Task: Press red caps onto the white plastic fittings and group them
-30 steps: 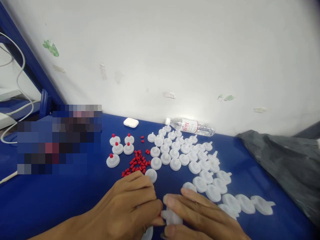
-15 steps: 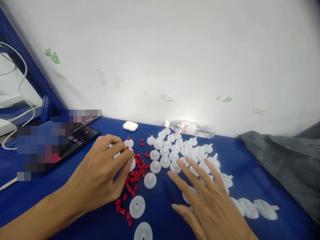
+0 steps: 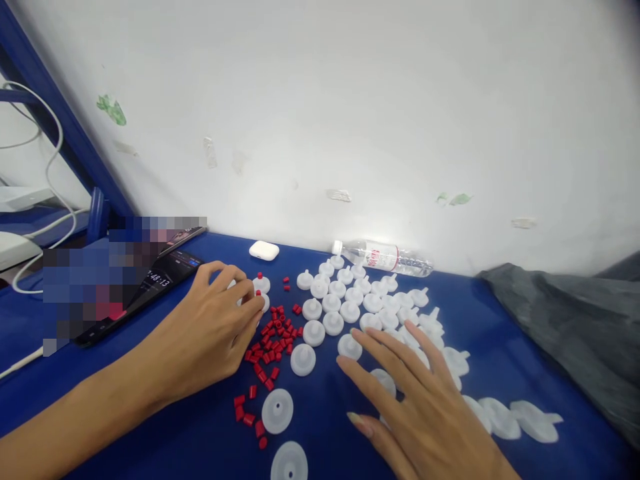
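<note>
Since my curled left grip [image 3: 213, 323], contents hidden, has reached red-capped discs [image 3: 262, 285], two-handed work seems paused; my right grip [image 3: 425, 400] spreads empty over bare-spouted discs [image 3: 348, 347].

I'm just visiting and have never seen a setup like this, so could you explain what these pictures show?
There is no machine here, only a person's two bare hands. All the pictures come from one camera worn on the person's head, looking forward and down.

On the blue table lie many white discs, most with a small spout, and a scatter of little red caps. Near the wall are a clear bottle on its side and a small white case.

The left hand curls its fingers down beside discs with red tips; whether it grips one is hidden. The right hand is spread open above other discs, with nothing visibly held.
</note>
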